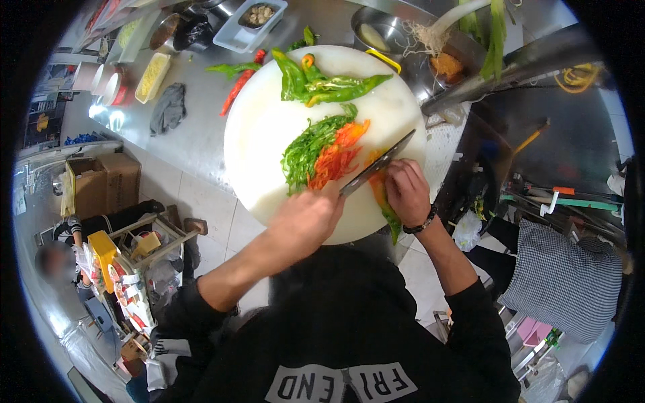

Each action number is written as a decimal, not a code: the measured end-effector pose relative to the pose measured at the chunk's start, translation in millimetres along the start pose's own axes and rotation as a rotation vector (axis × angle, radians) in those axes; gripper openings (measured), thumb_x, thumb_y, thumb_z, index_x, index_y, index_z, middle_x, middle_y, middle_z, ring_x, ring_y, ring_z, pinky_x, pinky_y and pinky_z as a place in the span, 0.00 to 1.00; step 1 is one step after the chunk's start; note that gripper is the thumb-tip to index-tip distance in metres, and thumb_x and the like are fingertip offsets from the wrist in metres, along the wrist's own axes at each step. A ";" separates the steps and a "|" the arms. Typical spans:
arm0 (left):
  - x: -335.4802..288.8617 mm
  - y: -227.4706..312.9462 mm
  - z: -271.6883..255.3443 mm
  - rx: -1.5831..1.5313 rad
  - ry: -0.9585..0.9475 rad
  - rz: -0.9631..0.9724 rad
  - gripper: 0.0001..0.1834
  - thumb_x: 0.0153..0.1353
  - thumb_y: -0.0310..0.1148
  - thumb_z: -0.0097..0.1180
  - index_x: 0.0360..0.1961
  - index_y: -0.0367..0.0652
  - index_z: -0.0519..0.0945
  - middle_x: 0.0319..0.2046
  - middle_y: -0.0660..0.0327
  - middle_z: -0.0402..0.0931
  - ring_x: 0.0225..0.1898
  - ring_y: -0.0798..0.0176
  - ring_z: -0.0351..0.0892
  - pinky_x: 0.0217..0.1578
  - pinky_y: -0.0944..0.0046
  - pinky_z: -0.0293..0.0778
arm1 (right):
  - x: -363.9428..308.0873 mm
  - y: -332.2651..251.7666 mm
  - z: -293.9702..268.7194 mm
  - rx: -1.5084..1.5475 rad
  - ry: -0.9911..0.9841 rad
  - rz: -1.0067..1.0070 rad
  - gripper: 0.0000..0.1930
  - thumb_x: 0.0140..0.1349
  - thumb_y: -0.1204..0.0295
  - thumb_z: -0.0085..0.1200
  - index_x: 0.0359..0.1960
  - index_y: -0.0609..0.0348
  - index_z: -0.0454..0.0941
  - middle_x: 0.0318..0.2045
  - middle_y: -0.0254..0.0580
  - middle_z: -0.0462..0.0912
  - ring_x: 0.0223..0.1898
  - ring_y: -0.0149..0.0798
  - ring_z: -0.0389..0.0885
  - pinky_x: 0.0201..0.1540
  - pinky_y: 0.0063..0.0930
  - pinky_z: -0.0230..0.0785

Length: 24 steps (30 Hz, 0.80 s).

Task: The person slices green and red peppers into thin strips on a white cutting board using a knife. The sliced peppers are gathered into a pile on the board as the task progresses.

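Head view: clock positions are read from the centre of the white board [259, 161]. From my remote seat I see the left hand [310, 213] at 6 o'clock, its fingers closed around the handle of the knife [380, 163], whose blade slants up toward a point between 1 and 2 o'clock. The right hand [408, 189], at 4 o'clock, has its fingers bent and gathered, pressing on the pepper [383, 201]. This pepper, orange grading to green, lies between 4 and 5 o'clock: its body shows along the left side of those fingers, its orange end is near the blade, and its green end runs below them toward the rim. I cannot tell where the thumb sits. Left of the blade, green shreds [306, 149] adjoin orange shreds [334, 164]. Whole peppers [322, 89] rest at 12 o'clock; red chillies [238, 88] lie beyond the rim at 10 o'clock.
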State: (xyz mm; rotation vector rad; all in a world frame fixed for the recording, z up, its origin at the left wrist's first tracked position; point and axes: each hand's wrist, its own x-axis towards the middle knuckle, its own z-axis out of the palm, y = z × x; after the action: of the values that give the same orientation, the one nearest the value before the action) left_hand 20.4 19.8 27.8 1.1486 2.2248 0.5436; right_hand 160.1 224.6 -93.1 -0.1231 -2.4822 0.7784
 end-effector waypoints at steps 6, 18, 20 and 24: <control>19.3 -6.1 48.8 -0.090 0.201 0.034 0.14 0.76 0.37 0.59 0.39 0.35 0.75 0.21 0.40 0.80 0.25 0.31 0.83 0.29 0.37 0.79 | 9.0 -6.1 -14.7 0.041 -0.063 0.016 0.14 0.56 0.86 0.65 0.45 0.66 0.80 0.45 0.51 0.86 0.49 0.56 0.83 0.54 0.45 0.80; -15.5 6.2 6.2 -0.004 0.058 0.044 0.13 0.76 0.37 0.57 0.40 0.35 0.75 0.24 0.40 0.82 0.28 0.32 0.84 0.30 0.35 0.79 | -4.8 -20.2 -5.6 0.029 -0.080 -0.026 0.15 0.58 0.86 0.66 0.46 0.66 0.80 0.46 0.50 0.86 0.49 0.56 0.85 0.54 0.44 0.79; -9.4 1.0 27.6 -0.007 0.034 -0.013 0.13 0.77 0.37 0.57 0.41 0.36 0.75 0.25 0.40 0.82 0.28 0.32 0.85 0.30 0.35 0.80 | -3.3 -21.5 -2.0 0.047 -0.063 -0.048 0.16 0.57 0.86 0.67 0.47 0.65 0.80 0.47 0.50 0.86 0.50 0.56 0.84 0.55 0.45 0.79; 10.3 4.9 31.1 0.008 0.119 0.057 0.13 0.77 0.36 0.56 0.42 0.35 0.74 0.24 0.40 0.82 0.28 0.32 0.85 0.30 0.35 0.80 | -10.3 -16.1 -1.8 0.040 -0.083 -0.035 0.18 0.57 0.84 0.68 0.49 0.64 0.80 0.47 0.49 0.86 0.52 0.54 0.84 0.57 0.44 0.79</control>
State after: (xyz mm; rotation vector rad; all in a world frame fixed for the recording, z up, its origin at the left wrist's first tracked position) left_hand 38.8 34.0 4.1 1.2159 2.3020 0.6417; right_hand 171.0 209.7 -87.7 -0.0334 -2.5382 0.8330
